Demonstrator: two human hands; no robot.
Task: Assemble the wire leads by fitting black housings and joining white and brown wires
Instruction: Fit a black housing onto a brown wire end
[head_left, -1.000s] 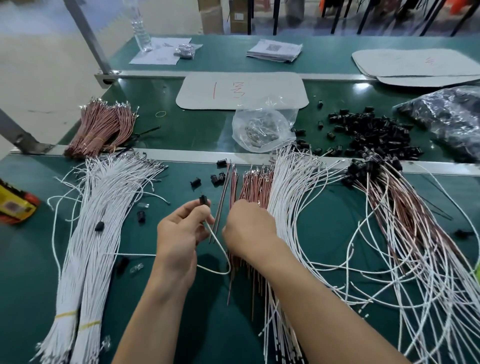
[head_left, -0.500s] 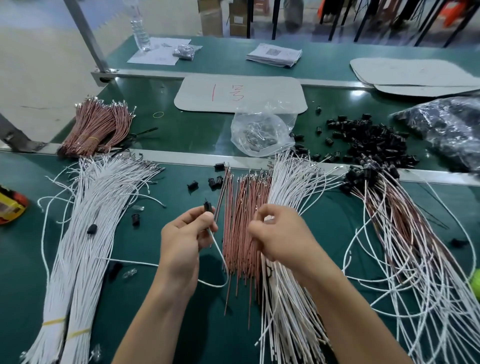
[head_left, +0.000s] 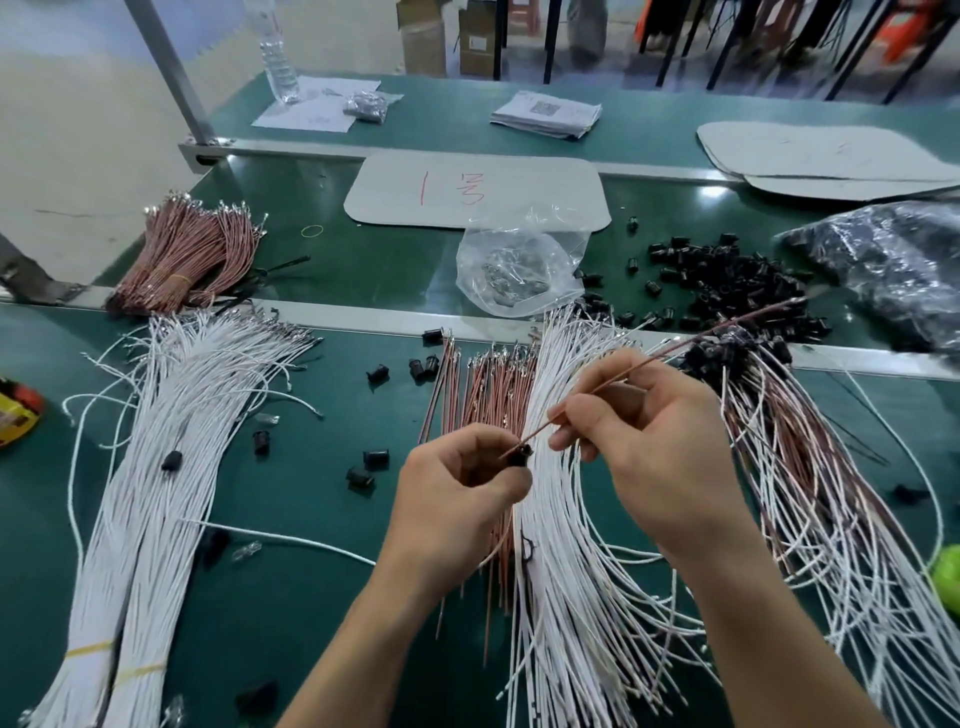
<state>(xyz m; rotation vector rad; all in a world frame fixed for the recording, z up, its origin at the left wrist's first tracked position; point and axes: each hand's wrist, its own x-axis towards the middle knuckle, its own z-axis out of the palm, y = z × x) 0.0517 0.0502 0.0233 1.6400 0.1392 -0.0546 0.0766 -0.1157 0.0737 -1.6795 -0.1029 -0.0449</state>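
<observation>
My left hand (head_left: 457, 499) grips a small black housing (head_left: 519, 455) between thumb and fingers; a white wire (head_left: 291, 540) trails from under that hand to the left. My right hand (head_left: 649, 447) pinches a single brown wire (head_left: 691, 343), whose near end touches the housing's opening while its far end sticks up to the right. Beneath both hands lie loose brown wires (head_left: 483, 384) and a fan of white wires (head_left: 566, 519). Whether the brown wire's tip is inside the housing is hidden.
A big bundle of white wires (head_left: 171, 467) lies at left, a banded brown bundle (head_left: 182, 260) behind it. Loose black housings (head_left: 727, 283) heap at back right, finished leads (head_left: 831, 493) spread at right. A clear plastic bag (head_left: 514, 270) and a grey card (head_left: 478, 189) sit further back.
My right hand has lifted one brown wire out of the pile and brought its end to the housing held by my left hand. The left hand shifted right toward it.
</observation>
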